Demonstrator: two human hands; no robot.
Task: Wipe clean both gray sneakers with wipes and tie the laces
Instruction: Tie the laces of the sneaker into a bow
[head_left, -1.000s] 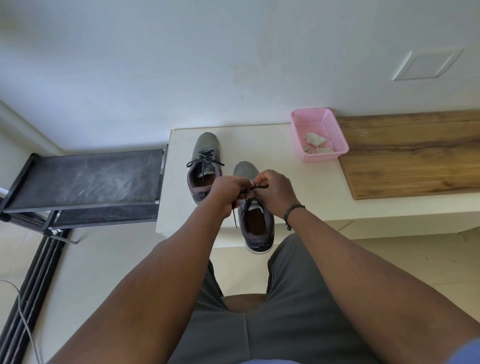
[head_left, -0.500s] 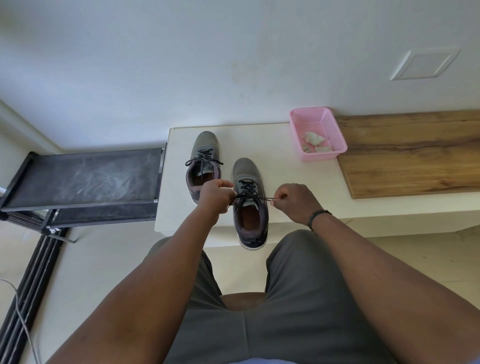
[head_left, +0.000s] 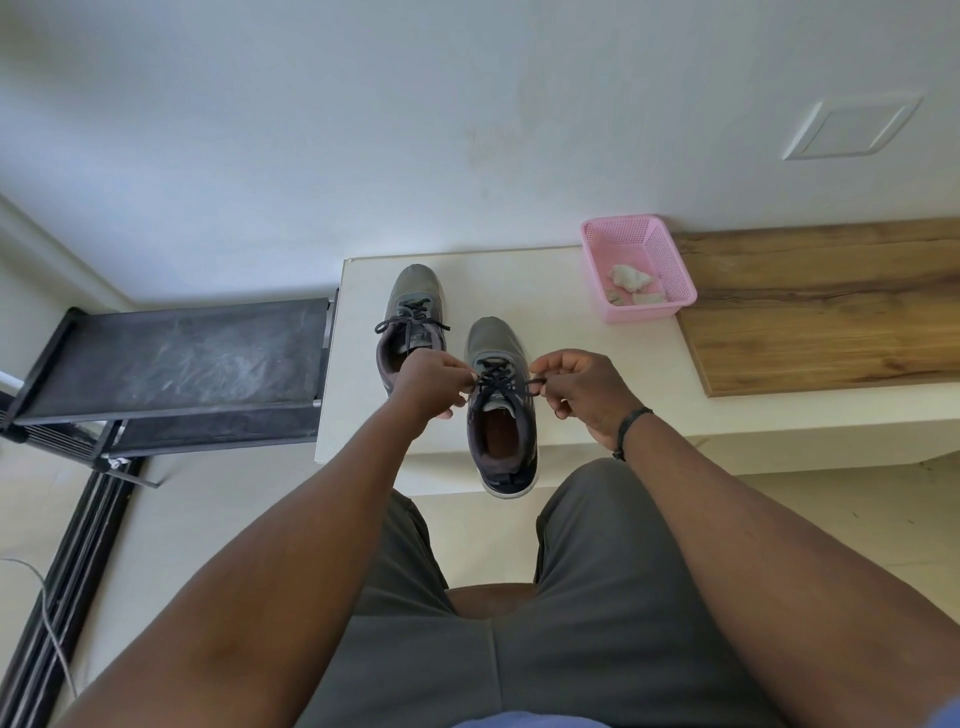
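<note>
Pinching one end each of the dark lace (head_left: 500, 378), the left hand (head_left: 431, 382) and right hand (head_left: 582, 387) flank the near sneaker (head_left: 501, 410) on the white bench (head_left: 561, 332).

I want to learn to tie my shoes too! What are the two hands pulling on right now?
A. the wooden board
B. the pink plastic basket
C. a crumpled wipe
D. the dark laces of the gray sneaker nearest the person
D: the left hand and right hand each pinch an end of the dark laces of the near gray sneaker, drawn out sideways.
</note>
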